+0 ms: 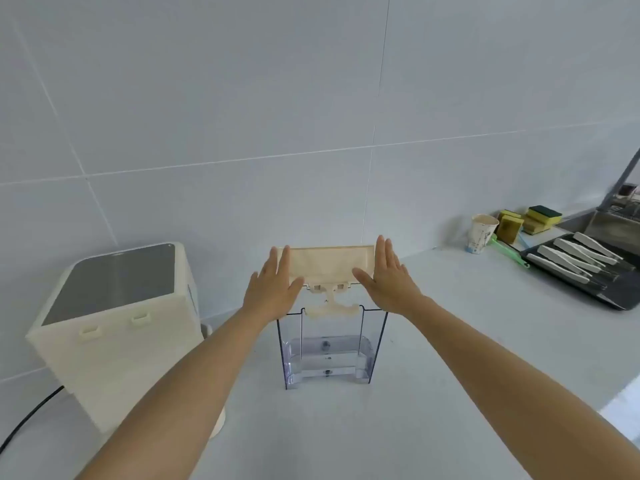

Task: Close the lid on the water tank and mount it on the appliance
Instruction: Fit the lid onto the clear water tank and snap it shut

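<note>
Honestly, the risky bit here is the lid (332, 263) itself. It sits on top of the clear tank (330, 348), which stands upright on the counter (450, 341) just right of the appliance (114, 327). The left hand (273, 289) and right hand (388, 278) bracket the lid's two ends, fingers straight and spread flat, thumbs touching its near edge, so nothing's actually clamped. I can't tell if the lid is seated all round or only resting there.

If one side gets pushed harder, I'd guess the lid cocks and the clips at the near edge miss. The tank looks tall and narrow, so a push off-centre could tip or skate it on that smooth top. Lifting it by flat palms alone could let it slip too.

The counter is plain pale grey, wall is big pale tiles. A black cable (31, 417) trails left of the appliance. Far right: a paper cup (483, 233), sponges (530, 220), a dark tray (620, 296) of white-handled tools, and a sink (602, 220) edge.
</note>
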Tool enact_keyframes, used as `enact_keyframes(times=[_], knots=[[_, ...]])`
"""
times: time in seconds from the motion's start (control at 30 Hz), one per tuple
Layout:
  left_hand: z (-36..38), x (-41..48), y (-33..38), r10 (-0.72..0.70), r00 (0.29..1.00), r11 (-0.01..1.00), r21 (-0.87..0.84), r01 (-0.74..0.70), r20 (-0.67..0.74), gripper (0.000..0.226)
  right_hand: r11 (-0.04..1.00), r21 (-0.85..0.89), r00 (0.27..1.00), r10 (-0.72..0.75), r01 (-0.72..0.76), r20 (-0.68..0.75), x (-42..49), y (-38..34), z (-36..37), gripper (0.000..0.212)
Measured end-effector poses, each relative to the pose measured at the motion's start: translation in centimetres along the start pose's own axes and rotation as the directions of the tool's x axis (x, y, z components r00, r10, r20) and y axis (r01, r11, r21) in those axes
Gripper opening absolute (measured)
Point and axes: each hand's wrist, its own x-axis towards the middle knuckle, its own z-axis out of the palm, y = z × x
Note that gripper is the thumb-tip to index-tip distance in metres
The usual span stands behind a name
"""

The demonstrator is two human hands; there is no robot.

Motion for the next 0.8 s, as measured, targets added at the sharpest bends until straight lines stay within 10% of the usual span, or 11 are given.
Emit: enact_keyframes(times=[0.23,0.8], knots=[[-0.8,1.8,0.7,-0.214,0.967,0.869,-0.425,0.254,0.141,0.074,0.94,0.309,0.985,0.103,-0.142,0.141,1.6,-0.1,-0.5,0.08],[-2.4,3.0,0.4,-0.263,0.939,0.768,-0.541,0.343,0.222,0.053,0.786,0.568,0.969,0.192,-0.245,0.153,3.6,-0.1,-0.5,0.064]])
